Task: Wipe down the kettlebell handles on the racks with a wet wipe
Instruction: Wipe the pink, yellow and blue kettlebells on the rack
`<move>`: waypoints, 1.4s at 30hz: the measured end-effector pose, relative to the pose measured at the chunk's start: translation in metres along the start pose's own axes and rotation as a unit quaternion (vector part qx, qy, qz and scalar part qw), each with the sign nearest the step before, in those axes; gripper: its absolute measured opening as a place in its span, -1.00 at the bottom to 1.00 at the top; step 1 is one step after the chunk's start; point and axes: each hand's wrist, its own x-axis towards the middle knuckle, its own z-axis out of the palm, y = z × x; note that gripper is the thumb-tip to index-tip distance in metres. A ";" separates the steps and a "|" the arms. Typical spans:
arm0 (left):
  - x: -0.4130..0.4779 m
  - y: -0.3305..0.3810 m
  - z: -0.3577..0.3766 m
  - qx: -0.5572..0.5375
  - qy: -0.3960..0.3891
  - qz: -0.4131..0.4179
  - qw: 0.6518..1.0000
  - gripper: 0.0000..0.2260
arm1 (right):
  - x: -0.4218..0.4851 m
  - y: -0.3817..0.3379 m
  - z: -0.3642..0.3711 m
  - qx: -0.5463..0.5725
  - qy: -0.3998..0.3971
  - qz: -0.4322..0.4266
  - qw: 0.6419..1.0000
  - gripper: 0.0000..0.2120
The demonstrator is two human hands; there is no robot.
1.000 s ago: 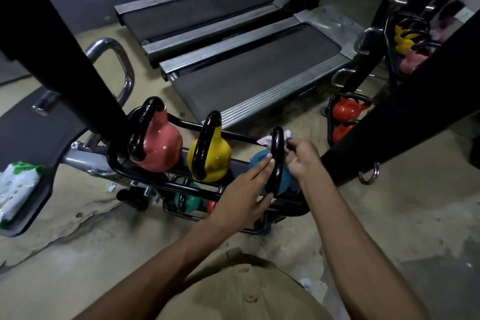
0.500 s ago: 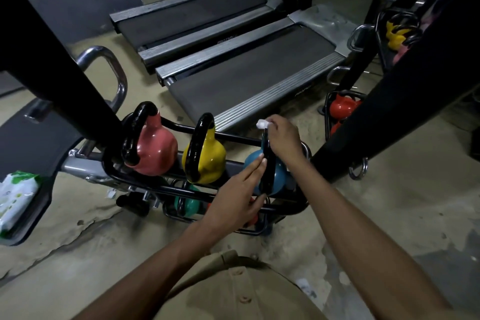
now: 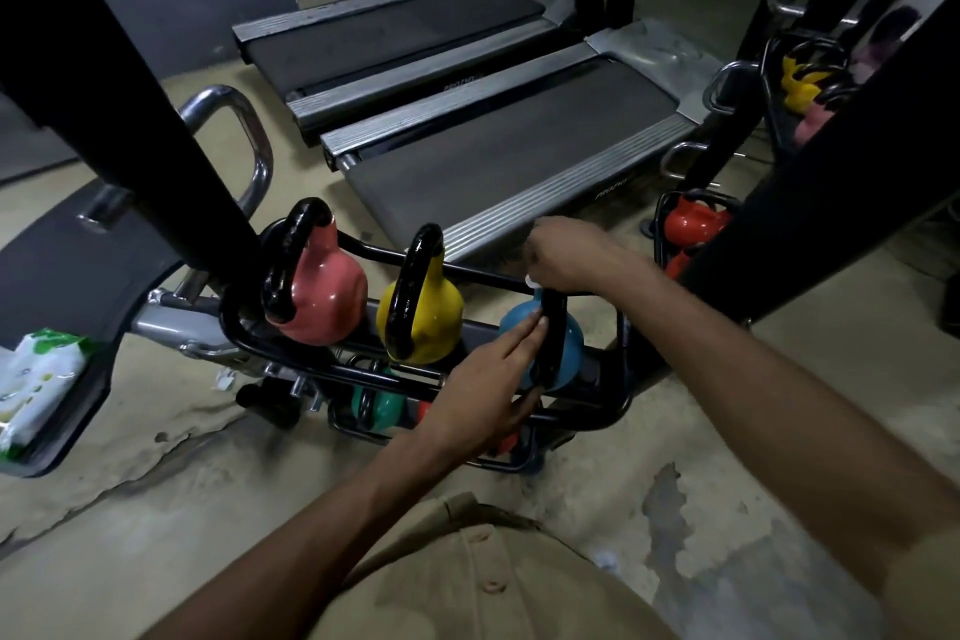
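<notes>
- Your right grip [image 3: 566, 255] is curled tight round the white wet wipe [image 3: 532, 281], of which only a scrap shows, and presses it to the top of the black loop handle [image 3: 550, 343] of the blue kettlebell [image 3: 517, 327]
- Your left grip [image 3: 483, 390] is flat with straight fingers and holds nothing; its fingertips rest against the near side of that handle
- The handle stands edge-on to you, its long axis running from the wipe down towards your left grip, so I judge the next stroke goes downward and falls to the right grip
- The black tubular rack [image 3: 623, 379] carries a pink kettlebell [image 3: 322, 296], a yellow kettlebell [image 3: 434, 314] and the blue one on its upper tier
- The lower tier holds a green kettlebell [image 3: 382, 411] and what may be a red one, mostly hidden
- The green-and-white pack of wipes [image 3: 36, 374] lies on the dark padded bench [image 3: 78, 276], well to your left
</notes>
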 end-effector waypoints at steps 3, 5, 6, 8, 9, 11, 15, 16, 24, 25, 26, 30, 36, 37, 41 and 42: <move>-0.002 -0.002 0.003 -0.011 0.003 -0.004 1.000 -0.23 | -0.036 0.002 0.030 0.211 0.177 0.075 0.958 -0.80; -0.003 -0.002 0.004 -0.017 -0.001 -0.009 1.000 -0.23 | -0.063 -0.011 0.055 0.348 0.274 0.147 0.884 -0.85; -0.003 -0.003 0.005 -0.019 -0.003 -0.013 1.000 -0.23 | -0.074 -0.019 0.066 0.420 0.290 0.187 0.840 -0.84; -0.003 -0.003 0.005 -0.019 -0.004 -0.017 1.000 -0.23 | -0.083 -0.033 0.078 0.625 0.275 0.251 0.686 -0.85; -0.003 -0.003 0.005 -0.018 -0.005 -0.016 1.000 -0.23 | -0.081 -0.035 0.084 0.722 0.251 0.278 0.581 -0.85; -0.004 -0.003 0.005 -0.021 -0.011 -0.016 1.000 -0.23 | -0.069 -0.031 0.091 0.836 0.187 0.314 0.410 -0.78; -0.004 -0.003 0.002 -0.016 -0.022 -0.018 0.999 -0.22 | -0.024 -0.006 0.107 0.909 0.101 0.320 0.247 -0.74; -0.004 -0.003 0.001 -0.015 -0.024 -0.019 0.999 -0.21 | -0.016 -0.001 0.107 0.909 0.096 0.327 0.238 -0.69; -0.004 -0.006 0.002 -0.015 -0.027 -0.021 0.999 -0.21 | -0.019 -0.013 0.096 0.911 0.088 0.322 0.241 -0.70; -0.005 -0.006 0.002 -0.017 -0.027 -0.021 0.999 -0.21 | -0.021 -0.013 0.094 0.917 0.086 0.317 0.225 -0.68; -0.005 -0.006 0.003 -0.019 -0.028 -0.020 0.999 -0.21 | -0.024 -0.012 0.091 0.924 0.085 0.310 0.207 -0.67; -0.003 -0.008 0.002 -0.018 -0.030 -0.013 0.999 -0.20 | -0.044 -0.022 0.088 0.924 0.095 0.297 0.221 -0.77; -0.003 -0.008 0.001 -0.028 -0.028 -0.006 0.999 -0.20 | -0.052 -0.029 0.086 0.868 0.195 0.290 0.353 -0.88; -0.004 -0.007 0.000 -0.034 -0.029 -0.010 0.999 -0.20 | -0.047 -0.027 0.080 0.858 0.202 0.290 0.374 -0.92; -0.005 -0.008 0.000 -0.051 -0.033 -0.013 0.998 -0.18 | -0.058 -0.038 0.065 0.735 0.264 0.289 0.554 -0.85; -0.005 -0.009 0.000 -0.060 -0.034 -0.018 0.997 -0.19 | -0.069 -0.047 0.069 0.670 0.285 0.282 0.624 -0.84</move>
